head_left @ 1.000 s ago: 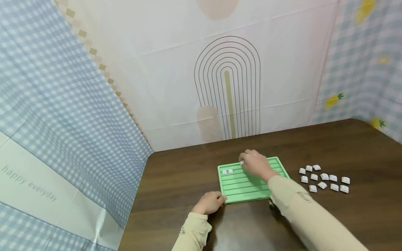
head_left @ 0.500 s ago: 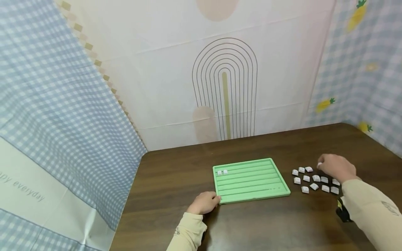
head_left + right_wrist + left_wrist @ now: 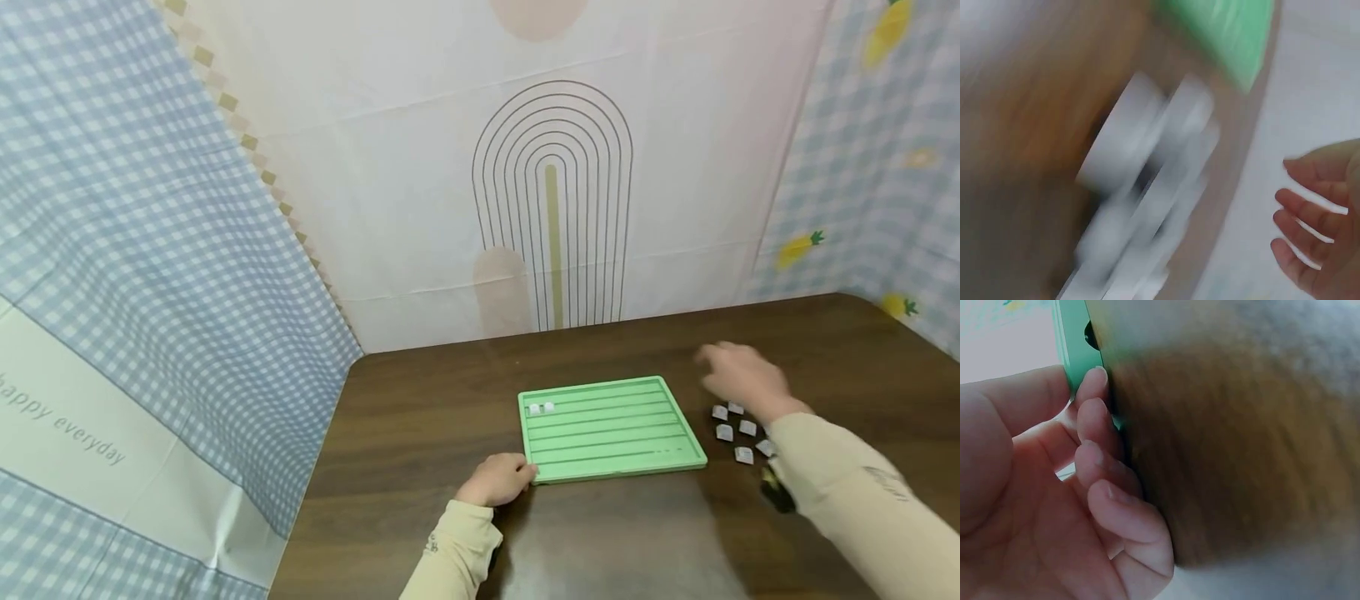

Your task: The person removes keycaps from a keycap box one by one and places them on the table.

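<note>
A light green tray (image 3: 615, 463) with parallel ridges lies on the table. Two small white keycaps (image 3: 549, 407) sit side by side in its upper left corner. My left hand (image 3: 497, 479) pinches the tray's near left corner; in the left wrist view the thumb and index finger meet at the green edge (image 3: 1082, 350). Above the loose white keycaps (image 3: 724, 432), to the right of the tray, my right hand (image 3: 746, 379) is blurred. In the right wrist view its fingers (image 3: 1310, 209) are loosely bent, with nothing visible between them. The forearm hides part of the keycap group.
The dark wooden table (image 3: 420, 408) ends at a white patterned cloth (image 3: 405, 208) behind. Blue checked cloth (image 3: 187, 233) hangs at the left, and more checked cloth hangs at the right. A dark wrist device (image 3: 777, 490) shows under the right sleeve.
My right hand went from the tray, with a keycap at its fingertips, to the right beyond the loose keycaps, then came partway back left. The left hand has stayed at the tray corner.
</note>
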{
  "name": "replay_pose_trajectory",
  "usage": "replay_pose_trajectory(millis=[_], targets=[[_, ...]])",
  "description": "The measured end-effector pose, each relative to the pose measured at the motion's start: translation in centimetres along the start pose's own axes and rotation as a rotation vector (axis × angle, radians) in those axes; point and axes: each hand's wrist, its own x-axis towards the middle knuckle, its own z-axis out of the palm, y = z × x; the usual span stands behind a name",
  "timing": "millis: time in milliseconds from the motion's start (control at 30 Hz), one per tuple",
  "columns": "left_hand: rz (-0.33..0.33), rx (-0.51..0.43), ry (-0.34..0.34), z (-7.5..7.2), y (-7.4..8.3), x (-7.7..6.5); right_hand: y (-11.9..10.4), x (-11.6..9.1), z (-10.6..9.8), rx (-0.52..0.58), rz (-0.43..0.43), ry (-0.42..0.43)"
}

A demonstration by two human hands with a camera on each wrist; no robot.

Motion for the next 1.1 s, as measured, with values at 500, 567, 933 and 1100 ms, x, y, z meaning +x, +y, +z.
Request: replay_pose_trajectory(millis=[500, 567, 933, 1100], targets=[[0.001, -0.006, -0.020, 0.8, 0.8, 0.4, -15.1, 4.6, 9.8, -0.060, -0.236, -0.027], [0.005, 0.001, -0.020, 0.7, 0.8, 0.5, -15.3, 4.7, 9.9, -0.082, -0.244, 0.000], [-0.022, -0.002, -0.005, 0.1, 0.1, 0.3, -15.4, 4.9, 8.4, -0.065, -0.316, 0.095], [-0.022, -0.022, 0.020, 0.0, -0.2, 0.0, -9.8, 3.3, 3.1, -0.022, -0.261, 0.157]])
